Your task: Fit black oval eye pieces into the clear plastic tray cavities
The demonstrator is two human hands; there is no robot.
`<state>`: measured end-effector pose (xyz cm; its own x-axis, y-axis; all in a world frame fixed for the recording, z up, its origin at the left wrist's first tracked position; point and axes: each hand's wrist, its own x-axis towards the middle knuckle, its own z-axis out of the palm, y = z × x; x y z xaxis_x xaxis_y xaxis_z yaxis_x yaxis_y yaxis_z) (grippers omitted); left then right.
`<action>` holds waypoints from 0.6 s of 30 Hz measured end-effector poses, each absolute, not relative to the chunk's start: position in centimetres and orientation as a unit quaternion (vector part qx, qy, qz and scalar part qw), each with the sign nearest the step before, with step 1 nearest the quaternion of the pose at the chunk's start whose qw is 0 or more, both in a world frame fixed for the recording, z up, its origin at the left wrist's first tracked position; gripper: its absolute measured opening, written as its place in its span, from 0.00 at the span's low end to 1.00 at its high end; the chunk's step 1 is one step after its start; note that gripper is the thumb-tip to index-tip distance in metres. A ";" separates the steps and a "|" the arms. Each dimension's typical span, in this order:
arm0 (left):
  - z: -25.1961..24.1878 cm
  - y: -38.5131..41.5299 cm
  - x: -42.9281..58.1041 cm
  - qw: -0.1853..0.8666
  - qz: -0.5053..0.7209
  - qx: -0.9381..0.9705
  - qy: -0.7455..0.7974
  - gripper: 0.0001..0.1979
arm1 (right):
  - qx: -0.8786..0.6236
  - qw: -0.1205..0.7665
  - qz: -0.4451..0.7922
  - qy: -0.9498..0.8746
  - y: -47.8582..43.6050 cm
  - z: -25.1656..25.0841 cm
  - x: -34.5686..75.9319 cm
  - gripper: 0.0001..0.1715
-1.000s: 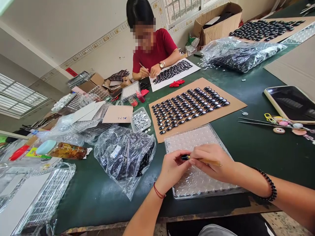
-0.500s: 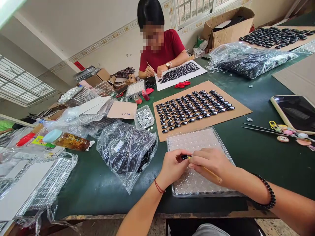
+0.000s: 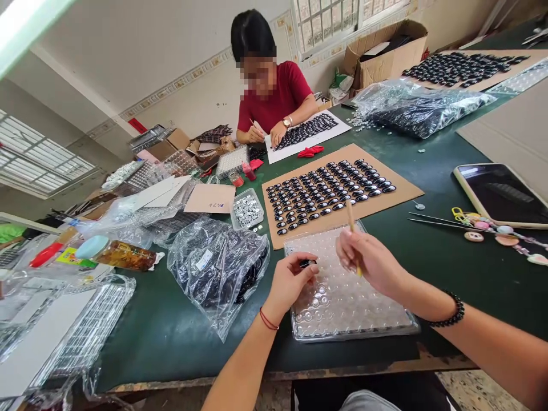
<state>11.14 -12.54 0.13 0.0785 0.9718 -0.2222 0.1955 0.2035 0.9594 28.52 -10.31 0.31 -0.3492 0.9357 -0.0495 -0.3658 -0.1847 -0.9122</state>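
Note:
My left hand [image 3: 291,279] pinches a small glossy black oval piece [image 3: 307,264] between thumb and fingers, above the left part of a clear plastic tray [image 3: 363,314] with round dimples. My right hand [image 3: 370,260] grips a thin wooden stick [image 3: 351,217], tilted nearly upright over the tray, apart from the piece. Its lower tip is partly hidden by the fingers. Beyond the tray, rows of similar black oval pieces lie on a brown cardboard sheet [image 3: 406,191]. Left of that sheet, a clear box [image 3: 247,209] holds small silvery round parts.
A plastic bag of black pieces [image 3: 218,268] lies left of my hands. To the right are tweezers [image 3: 432,220], trinkets and a phone [image 3: 505,191]. Across the table a co-worker [image 3: 278,85] handles pieces on a white sheet [image 3: 338,132]. A jar [image 3: 115,252] lies at left.
My right hand has moved away from the left hand to the right, swinging the stick from slanted to nearly upright. The left hand still holds the black piece. The co-worker's hands have shifted slightly.

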 end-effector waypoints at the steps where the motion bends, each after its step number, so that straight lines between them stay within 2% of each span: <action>1: 0.1 -12.6 11.1 0.525 0.366 0.517 0.568 0.14 | -0.344 0.453 0.671 -0.476 -10.4 0.2 28.4 0.22; 5: 0.1 -12.9 11.2 0.500 0.349 0.560 0.561 0.17 | -0.394 0.395 0.530 -0.638 -11.4 -0.1 27.7 0.07; 7: 0.2 -13.1 11.2 0.487 0.345 0.576 0.558 0.17 | -0.410 0.380 0.493 -0.667 -11.7 -0.1 27.5 0.03; 12: 0.4 -13.4 11.2 0.444 0.320 0.635 0.544 0.15 | -0.415 0.346 0.538 -0.647 -10.9 -0.1 27.6 0.03; 18: -0.1 -13.5 11.2 0.345 0.330 0.708 0.521 0.12 | -0.403 0.272 0.577 -0.657 -10.1 -0.5 27.5 0.06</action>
